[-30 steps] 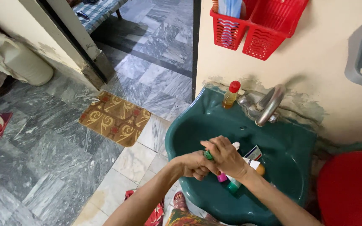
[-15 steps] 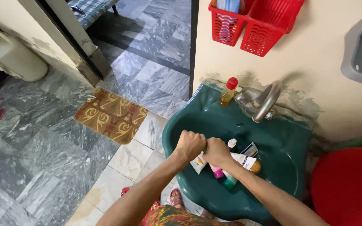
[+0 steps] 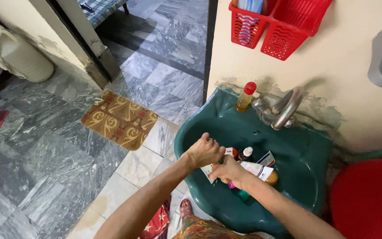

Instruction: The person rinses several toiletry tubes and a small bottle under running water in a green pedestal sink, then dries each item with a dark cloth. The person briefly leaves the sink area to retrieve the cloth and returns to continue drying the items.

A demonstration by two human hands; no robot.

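Over the dark green ceramic sink [image 3: 315, 155], the clenched left hand [image 3: 205, 152] and right hand [image 3: 227, 170] both grasp a white tube [image 3: 208, 170] among small bottles [image 3: 245, 154].

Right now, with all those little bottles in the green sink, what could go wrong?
The left hand and right hand work close together over a crowded pile of bottles and tubes, so one might get knocked over or slip from the fingers. The yellow bottle with the red cap stands on the sink rim beside the tap; a bump could tip it in.

A red basket [image 3: 279, 26] hangs above the tap [image 3: 284, 110]; a patterned mat [image 3: 119, 120] lies on the floor.
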